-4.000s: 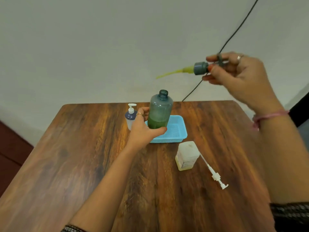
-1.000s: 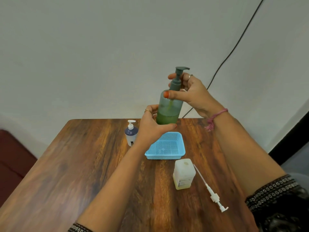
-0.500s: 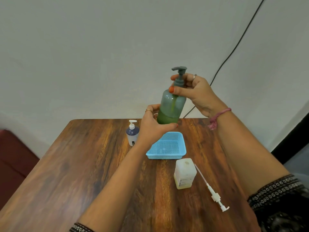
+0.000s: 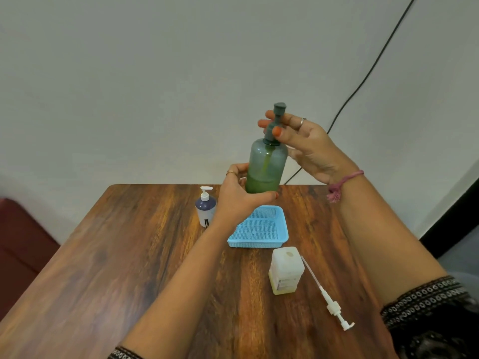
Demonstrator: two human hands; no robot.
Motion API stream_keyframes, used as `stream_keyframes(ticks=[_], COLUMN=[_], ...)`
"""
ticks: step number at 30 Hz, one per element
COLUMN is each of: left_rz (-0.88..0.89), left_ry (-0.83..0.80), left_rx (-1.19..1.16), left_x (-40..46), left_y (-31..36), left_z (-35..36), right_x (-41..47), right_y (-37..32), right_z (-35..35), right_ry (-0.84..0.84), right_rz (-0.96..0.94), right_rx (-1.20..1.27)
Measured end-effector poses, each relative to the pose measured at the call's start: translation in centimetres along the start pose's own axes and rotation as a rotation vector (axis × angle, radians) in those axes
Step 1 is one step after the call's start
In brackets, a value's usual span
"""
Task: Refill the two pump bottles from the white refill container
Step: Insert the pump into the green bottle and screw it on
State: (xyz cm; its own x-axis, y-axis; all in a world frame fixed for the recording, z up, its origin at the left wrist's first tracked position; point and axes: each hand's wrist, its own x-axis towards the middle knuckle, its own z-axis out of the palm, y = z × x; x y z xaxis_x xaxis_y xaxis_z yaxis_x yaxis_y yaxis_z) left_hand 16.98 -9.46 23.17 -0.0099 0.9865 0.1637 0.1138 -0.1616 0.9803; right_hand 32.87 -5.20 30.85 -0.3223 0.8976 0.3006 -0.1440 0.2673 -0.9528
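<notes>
**A:** Fingertips of the right hand (image 4: 308, 143) pinch the dark pump head (image 4: 275, 125) at its collar, thumb in front and the other fingers behind. That grip is clamped narrow, on the collar alone. What about the other one?

**B:** The left hand (image 4: 239, 193) is wrapped round the low part of the green pump bottle (image 4: 267, 165), curled tight on it, holding it upright in the air above the far end of the worktop (image 4: 129, 255). Green liquid fills only the bottom stretch of it.

**A:** I judge the step to be screwing the pump onto that bottle. To do it well, keep the bottle steady and plumb with the left, turn only the collar with the right, and stop once it seats, so the thread doesn't cross.

**B:** And the dip tube should run straight down inside, not kinked.

**A:** Round about?

**B:** The blue basket (image 4: 259, 231) sits just below the bottle. The small dark-blue pump bottle (image 4: 205, 208) stands to its left, pump on. Nearer the person, the white refill container (image 4: 285, 273) stands open, with a loose white pump (image 4: 326, 296) lying on the wood just to its right.
</notes>
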Motion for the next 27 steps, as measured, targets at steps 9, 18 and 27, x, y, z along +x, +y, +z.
stream_keyframes(ticks=[9, 18, 27], left_rz=[-0.012, -0.03, -0.038], left_ry=[-0.014, -0.019, -0.031], left_rx=[0.002, -0.006, -0.01], left_x=[-0.2, -0.3, -0.3], left_y=[0.1, -0.3, -0.7], left_z=[0.1, 0.2, 0.2], right_x=[0.0, 0.2, 0.6], right_y=[-0.3, -0.4, 0.4], right_z=[-0.1, 0.3, 1.0], right_ry=[-0.013, -0.044, -0.021], right_rz=[-0.01, 0.021, 0.04], right_rx=[0.031, -0.049, -0.14])
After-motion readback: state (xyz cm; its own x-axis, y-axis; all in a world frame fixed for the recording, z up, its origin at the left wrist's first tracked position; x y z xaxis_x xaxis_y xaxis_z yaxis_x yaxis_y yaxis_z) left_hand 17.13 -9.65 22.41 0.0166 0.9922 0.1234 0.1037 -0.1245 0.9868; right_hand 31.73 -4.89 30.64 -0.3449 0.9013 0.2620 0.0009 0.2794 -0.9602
